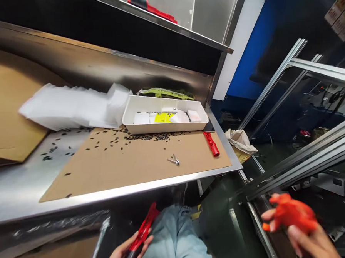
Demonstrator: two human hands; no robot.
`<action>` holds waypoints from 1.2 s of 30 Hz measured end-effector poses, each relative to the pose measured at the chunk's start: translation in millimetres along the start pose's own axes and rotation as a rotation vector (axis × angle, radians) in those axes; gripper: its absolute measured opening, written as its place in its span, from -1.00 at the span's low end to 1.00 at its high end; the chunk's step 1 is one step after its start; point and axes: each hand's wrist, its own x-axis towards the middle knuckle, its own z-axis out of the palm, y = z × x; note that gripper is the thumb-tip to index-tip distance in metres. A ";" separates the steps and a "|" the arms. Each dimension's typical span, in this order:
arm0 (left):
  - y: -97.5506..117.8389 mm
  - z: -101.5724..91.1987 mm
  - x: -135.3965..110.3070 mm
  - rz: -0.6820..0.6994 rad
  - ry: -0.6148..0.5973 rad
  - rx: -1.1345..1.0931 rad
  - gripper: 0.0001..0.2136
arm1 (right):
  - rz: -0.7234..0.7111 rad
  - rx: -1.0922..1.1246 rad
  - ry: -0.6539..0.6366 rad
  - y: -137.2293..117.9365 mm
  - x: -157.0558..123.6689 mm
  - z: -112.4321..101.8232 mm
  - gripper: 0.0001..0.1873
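Note:
At the bottom of the view, my left hand (122, 250) is wrapped around a long red-and-black plastic part (143, 232), its red narrow end pointing up beside my leg. Off to the lower right, clear of the bench, my right hand (307, 239) grips an orange-red plastic piece (295, 213); both are smeared by motion, so its exact kind is unclear. A small red plastic part (212, 145) lies at the right end of the cardboard sheet (139, 161). Left of it, a small pair of metal nippers (174, 159) rests on the sheet.
A white tray (166, 127) holds white pieces and yellow labels, with many small black bits (158, 137) scattered before it. White foam sheets (73, 105) and a cardboard box (12, 102) stand left. A paper bag (240, 139) and metal frames (304, 168) are right.

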 end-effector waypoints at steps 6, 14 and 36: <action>-0.9 -5.8 11.6 -0.015 0.002 0.057 -0.84 | 0.130 -0.911 -0.813 2.5 20.0 103.9 -0.63; -5.3 -16.3 20.7 0.019 -0.016 0.211 -0.78 | -0.012 -1.080 -0.841 9.6 28.3 163.6 -0.67; -6.1 -18.8 28.2 0.368 0.064 0.561 -0.74 | 0.117 -1.096 -0.853 -2.4 19.1 144.4 -0.68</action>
